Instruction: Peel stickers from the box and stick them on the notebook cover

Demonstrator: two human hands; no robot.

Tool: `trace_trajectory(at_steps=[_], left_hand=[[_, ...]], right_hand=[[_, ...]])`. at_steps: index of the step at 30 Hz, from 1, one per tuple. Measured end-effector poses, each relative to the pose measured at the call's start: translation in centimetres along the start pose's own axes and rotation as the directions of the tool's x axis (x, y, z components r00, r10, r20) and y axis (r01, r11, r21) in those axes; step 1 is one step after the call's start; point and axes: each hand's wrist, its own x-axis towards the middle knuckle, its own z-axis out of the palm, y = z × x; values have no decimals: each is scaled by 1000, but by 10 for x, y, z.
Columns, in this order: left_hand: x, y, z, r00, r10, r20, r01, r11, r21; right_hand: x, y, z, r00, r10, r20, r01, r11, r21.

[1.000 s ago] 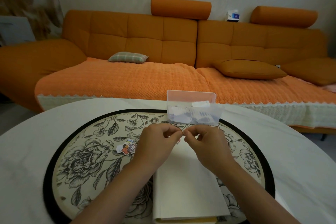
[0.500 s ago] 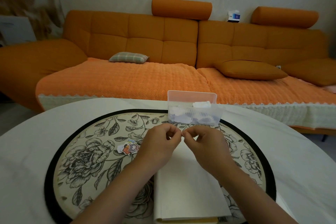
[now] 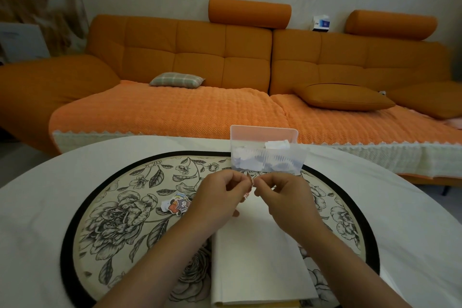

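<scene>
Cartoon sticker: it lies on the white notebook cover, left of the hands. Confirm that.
Wrong in one respect. The head view shows the cartoon sticker lying on the floral mat, not on the white notebook cover. It is indeed left of the hands: left hand, right hand.

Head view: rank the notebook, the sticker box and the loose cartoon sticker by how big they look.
1. notebook, though it lies nearest the camera, which enlarges it
2. sticker box
3. loose cartoon sticker, clearly smallest
</scene>
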Motion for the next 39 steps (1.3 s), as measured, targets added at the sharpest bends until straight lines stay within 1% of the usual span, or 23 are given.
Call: trace_trajectory(at_steps=[3,7,9,12,17,24,28,33,36,39], left_hand=[[-1,1,-1,1000,1,-21,-1,1000,-5],[0,-1,-1,998,24,-59,-20,997,72],[1,-3,-1,997,42,-59,-35,994,106],[2,-5,0,997,69,-46,-62,989,136],[3,-4,-3,998,56,24,-58,996,74],[5,-6,-5,995,65,72,-71,994,78],[4,-6,-5,995,64,74,-71,993,93],[3,-5,-4,995,58,76,-65,993,94],[4,-5,-4,994,51,95,-57,996,65],[4,-5,-5,993,56,105,-60,998,31]], right_hand=[[-1,4,2,999,-31,-6,30,992,-124],[-3,2,4,996,-85,-6,81,962,-259],[-4,1,4,994,-107,-6,100,951,-294],[-4,0,4,993,-118,-2,112,947,-300],[-2,2,4,999,-41,1,41,988,-152],[-2,-2,1,999,-5,41,6,999,-33],[-2,-7,-2,996,11,86,-11,1000,-1],[-2,-8,-2,989,78,127,-90,991,97],[-2,-8,-1,984,94,149,-124,969,212],[-2,-9,-1,988,101,119,-130,955,268]])
